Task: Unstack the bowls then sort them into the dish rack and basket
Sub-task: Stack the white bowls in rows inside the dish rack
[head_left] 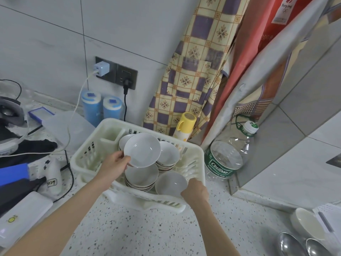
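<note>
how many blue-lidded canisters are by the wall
2: the left canister and the right canister stand side by side behind the dish rack, below the wall socket.

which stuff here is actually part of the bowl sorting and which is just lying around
Part of the job:
left hand holding a raised bowl
right hand gripping a tilted bowl
bowl stacks
dish rack

Just lying about:
water bottle
yellow-capped bottle
blue containers
charger
spoons
</note>
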A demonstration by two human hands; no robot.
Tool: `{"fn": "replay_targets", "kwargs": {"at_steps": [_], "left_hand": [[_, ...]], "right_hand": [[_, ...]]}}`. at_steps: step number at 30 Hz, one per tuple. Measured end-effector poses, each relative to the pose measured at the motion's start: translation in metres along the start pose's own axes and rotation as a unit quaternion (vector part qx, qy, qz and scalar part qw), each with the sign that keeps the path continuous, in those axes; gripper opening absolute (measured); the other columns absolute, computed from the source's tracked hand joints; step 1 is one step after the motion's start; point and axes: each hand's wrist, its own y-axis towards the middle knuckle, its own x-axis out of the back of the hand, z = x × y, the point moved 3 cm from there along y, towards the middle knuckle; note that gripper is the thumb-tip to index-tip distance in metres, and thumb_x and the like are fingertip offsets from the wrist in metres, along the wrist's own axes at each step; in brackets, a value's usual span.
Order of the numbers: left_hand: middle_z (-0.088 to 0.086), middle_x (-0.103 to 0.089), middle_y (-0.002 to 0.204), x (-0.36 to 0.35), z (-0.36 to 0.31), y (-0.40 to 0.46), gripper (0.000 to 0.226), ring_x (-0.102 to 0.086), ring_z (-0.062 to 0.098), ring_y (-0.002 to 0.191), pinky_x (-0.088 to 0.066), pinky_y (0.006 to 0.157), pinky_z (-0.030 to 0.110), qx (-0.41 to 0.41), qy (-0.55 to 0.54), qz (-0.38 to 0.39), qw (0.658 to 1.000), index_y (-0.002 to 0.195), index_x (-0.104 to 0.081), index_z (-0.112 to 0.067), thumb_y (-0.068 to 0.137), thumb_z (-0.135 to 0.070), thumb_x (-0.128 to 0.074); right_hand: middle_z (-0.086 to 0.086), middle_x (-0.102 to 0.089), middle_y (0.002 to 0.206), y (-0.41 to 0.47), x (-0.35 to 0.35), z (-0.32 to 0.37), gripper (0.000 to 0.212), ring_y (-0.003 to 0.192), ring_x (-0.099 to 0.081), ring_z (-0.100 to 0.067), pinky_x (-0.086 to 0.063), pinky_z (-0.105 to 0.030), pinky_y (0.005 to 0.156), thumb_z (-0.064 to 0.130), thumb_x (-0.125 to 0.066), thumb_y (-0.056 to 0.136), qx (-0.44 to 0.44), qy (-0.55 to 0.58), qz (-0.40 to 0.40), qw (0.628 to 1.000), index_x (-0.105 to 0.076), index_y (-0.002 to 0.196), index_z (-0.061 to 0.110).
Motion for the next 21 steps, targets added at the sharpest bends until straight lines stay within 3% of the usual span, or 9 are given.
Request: {"fn": "replay_targets", "kwargs": {"at_steps": [11,14,21], "left_hand": [[-0.015,-0.061,0.048,0.0001,0.0009,0.0011,0.023,-0.053,0.01,0.059,-0.039,0.057,0.022,0.004,0.005,0.001,1.0,0.07,-0.063,-0.02,0.09,-0.013,-0.056],[-0.014,-0.061,0.048,0.0001,0.001,0.0008,0.021,-0.052,0.011,0.059,-0.039,0.057,0.023,0.008,0.003,0.006,1.0,0.071,-0.064,-0.019,0.09,-0.013,-0.056],[-0.013,-0.063,0.048,0.0009,0.0002,0.0003,0.02,-0.053,0.013,0.061,-0.041,0.058,0.023,0.012,0.005,0.014,1.0,0.073,-0.064,-0.017,0.09,-0.013,-0.056]], "right_hand": [[0.002,-0.06,0.089,0.0012,-0.0044,0.0035,0.022,0.079,-0.055,-0.018,-0.042,-0.026,0.065,0.016,-0.054,0.088,0.009,-0.04,0.006,0.999,-0.059,0.109,0.017],[0.0,-0.066,0.1,-0.0017,-0.0056,0.0059,0.021,0.087,-0.061,-0.019,-0.044,-0.027,0.067,0.015,-0.05,0.089,-0.008,-0.031,-0.02,0.999,-0.06,0.107,0.017],[-0.002,-0.069,0.102,-0.0042,-0.0075,0.0024,0.022,0.092,-0.066,-0.02,-0.043,-0.025,0.066,0.014,-0.045,0.091,0.01,-0.03,-0.025,0.999,-0.06,0.107,0.014]]}}
